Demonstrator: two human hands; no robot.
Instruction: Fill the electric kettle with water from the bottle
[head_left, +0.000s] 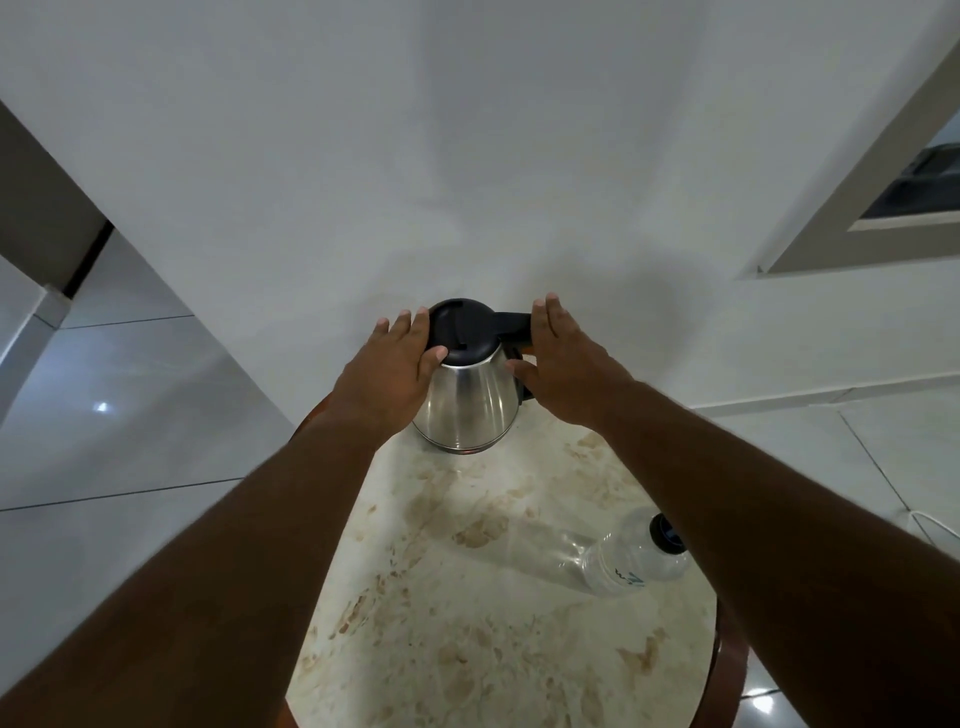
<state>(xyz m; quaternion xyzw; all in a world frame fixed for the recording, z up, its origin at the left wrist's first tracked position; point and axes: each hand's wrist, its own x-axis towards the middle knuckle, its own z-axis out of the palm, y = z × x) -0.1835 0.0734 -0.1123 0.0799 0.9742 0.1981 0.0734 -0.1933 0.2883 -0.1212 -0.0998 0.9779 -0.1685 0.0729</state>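
Note:
A steel electric kettle (470, 405) with a closed black lid (462, 330) stands at the far edge of the small round marble-topped table (467, 623), close to the wall. My left hand (387, 371) rests against the kettle's left side, thumb on the lid's rim, fingers spread. My right hand (558, 358) is at the black handle on the kettle's right side, fingers extended over it. A clear plastic water bottle (631, 558) with a dark cap stands on the table at the right, under my right forearm, untouched.
A white wall (467, 156) rises directly behind the table. Glossy tiled floor (130, 415) lies on the left and right. A white cable (930, 525) runs on the floor at the right. The table has a wooden rim (732, 670).

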